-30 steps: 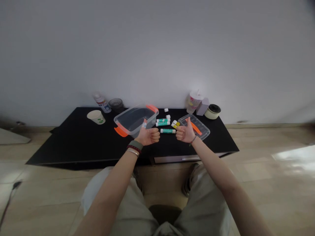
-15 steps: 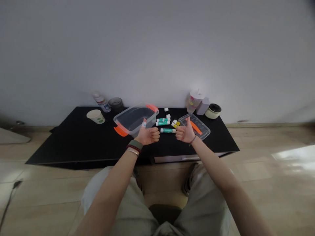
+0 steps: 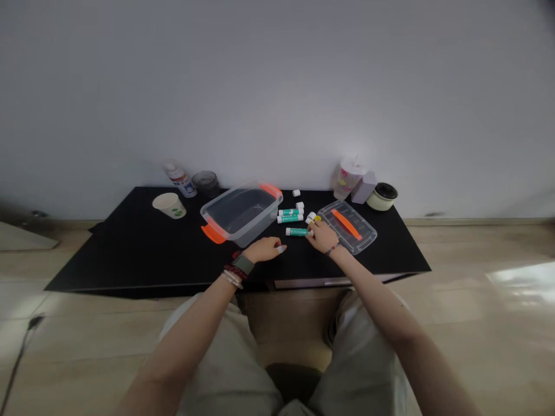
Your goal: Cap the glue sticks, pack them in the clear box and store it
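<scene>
Green-and-white glue sticks lie on the black table. The nearest glue stick lies crosswise, and the fingertips of my right hand close on its right end. Behind it, two more glue sticks lie side by side. My left hand is palm down over the table's front part, holding nothing, fingers loosely bent and a white band on one digit. Just behind it stands a clear plastic box with orange latches, its top uncovered. Beside my right hand rests the clear lid with an orange handle.
White caps and a yellow cap lie near the sticks. At left are a paper cup, a spray can and a dark bowl. At back right stand a lidded cup, a pale box and a cream pot.
Both hands were raised, thumbs up with fingers curled. Now both are turned palm down and lowered; my right hand has reached the nearest glue stick's end.
</scene>
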The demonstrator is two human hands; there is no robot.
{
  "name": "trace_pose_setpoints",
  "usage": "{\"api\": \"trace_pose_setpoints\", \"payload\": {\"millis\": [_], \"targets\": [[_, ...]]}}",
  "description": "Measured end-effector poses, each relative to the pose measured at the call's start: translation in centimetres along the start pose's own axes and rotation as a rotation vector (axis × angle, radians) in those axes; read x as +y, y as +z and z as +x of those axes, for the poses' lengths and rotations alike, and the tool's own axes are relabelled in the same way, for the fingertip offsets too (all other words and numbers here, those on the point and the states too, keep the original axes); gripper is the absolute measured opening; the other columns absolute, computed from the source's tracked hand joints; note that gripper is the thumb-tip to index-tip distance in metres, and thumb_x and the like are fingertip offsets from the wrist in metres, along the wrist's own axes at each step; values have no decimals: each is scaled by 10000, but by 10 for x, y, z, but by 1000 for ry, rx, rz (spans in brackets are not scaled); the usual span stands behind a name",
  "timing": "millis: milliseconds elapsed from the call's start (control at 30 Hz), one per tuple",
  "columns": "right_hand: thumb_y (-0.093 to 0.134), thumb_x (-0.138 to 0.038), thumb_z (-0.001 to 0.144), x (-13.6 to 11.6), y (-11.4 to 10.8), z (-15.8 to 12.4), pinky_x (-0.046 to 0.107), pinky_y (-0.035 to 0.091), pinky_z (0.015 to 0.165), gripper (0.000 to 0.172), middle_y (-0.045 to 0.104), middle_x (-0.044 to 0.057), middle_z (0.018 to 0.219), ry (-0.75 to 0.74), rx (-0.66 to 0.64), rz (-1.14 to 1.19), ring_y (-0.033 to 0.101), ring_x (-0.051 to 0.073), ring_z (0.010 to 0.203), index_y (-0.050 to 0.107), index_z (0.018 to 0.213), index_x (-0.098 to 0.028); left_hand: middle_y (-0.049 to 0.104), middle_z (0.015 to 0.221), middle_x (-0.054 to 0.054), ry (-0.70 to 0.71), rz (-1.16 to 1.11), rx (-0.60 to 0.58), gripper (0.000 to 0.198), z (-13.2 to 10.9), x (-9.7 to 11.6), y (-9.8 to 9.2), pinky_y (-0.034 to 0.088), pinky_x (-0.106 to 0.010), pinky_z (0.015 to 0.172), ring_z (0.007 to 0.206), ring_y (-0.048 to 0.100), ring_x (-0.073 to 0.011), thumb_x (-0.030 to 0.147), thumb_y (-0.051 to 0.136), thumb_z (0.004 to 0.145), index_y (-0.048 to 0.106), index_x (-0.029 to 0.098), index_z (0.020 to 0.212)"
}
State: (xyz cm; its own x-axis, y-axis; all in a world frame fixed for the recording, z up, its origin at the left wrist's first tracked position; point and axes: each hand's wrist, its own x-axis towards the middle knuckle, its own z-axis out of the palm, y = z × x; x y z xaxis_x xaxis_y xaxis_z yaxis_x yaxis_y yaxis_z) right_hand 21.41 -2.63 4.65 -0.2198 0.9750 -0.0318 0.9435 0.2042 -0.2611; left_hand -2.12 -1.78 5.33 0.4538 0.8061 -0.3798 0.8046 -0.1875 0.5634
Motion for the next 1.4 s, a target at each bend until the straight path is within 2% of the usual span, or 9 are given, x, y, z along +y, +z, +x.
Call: {"api": "trace_pose_setpoints", "payload": {"millis": [133,333,533,600,733,833,1033,1233,1400], "targets": [[564,-305,934,-3,16,10,385,428,952,384,526,185,1333,-85,0,-198,459,315,1218,575,1291,-163,703,1025,-84,-44,169,67,264,-3,5,2,449,-314,721,931,662,-246,433,471,942,607,207,952],[592,-290,919,0,29,23,427,385,990,336,509,190,1355,-132,-19,-283,419,337,1245,627,1211,-126,617,1224,-111,32,345,214,279,-3,18,5,479,-331,789,1095,608,-259,352,454,970,551,198,1182],[656,-350,904,-13,28,23,400,389,993,353,576,158,1244,-274,-41,-147,482,286,1157,646,1183,-134,489,1436,-176,168,442,302,527,-1,18,15,426,-392,996,1317,463,-303,327,537,937,411,144,1415],[680,-364,891,-19,27,23,389,417,955,342,609,135,1172,-366,-30,-39,516,260,1083,660,1157,-149,547,1376,-191,173,468,272,552,-3,20,18,426,-415,996,1285,503,-314,345,534,943,391,124,1428],[744,-352,842,-13,20,29,374,445,917,317,653,101,1093,-466,-4,193,571,226,1010,705,1105,-178,664,1204,-155,68,439,146,465,-7,26,17,499,-387,791,1029,670,-303,394,431,993,412,149,1389],[700,-362,878,10,9,37,372,439,943,279,679,93,1078,-326,48,258,602,217,1017,719,1089,-181,667,1224,-129,35,381,133,395,-6,25,14,503,-365,762,1028,683,-296,398,399,1003,439,183,1333],[555,-297,946,55,0,48,350,398,967,260,677,127,1083,118,98,-10,574,245,1051,749,1044,-154,700,1099,-135,-15,302,129,358,-1,17,9,498,-369,761,996,691,-307,454,351,1001,484,184,1195],[538,-443,946,56,12,62,392,382,967,392,608,147,1241,267,120,-50,491,299,1166,714,1192,-194,702,1079,-140,-36,253,113,363,-3,19,6,490,-369,748,983,691,-319,464,359,990,473,186,1194],[561,-474,928,48,23,76,458,324,1029,371,599,131,1274,300,99,-53,462,313,1200,731,1129,-212,702,1062,-141,-51,233,116,362,-6,20,5,485,-374,736,970,694,-335,483,371,979,474,193,1169]]}}
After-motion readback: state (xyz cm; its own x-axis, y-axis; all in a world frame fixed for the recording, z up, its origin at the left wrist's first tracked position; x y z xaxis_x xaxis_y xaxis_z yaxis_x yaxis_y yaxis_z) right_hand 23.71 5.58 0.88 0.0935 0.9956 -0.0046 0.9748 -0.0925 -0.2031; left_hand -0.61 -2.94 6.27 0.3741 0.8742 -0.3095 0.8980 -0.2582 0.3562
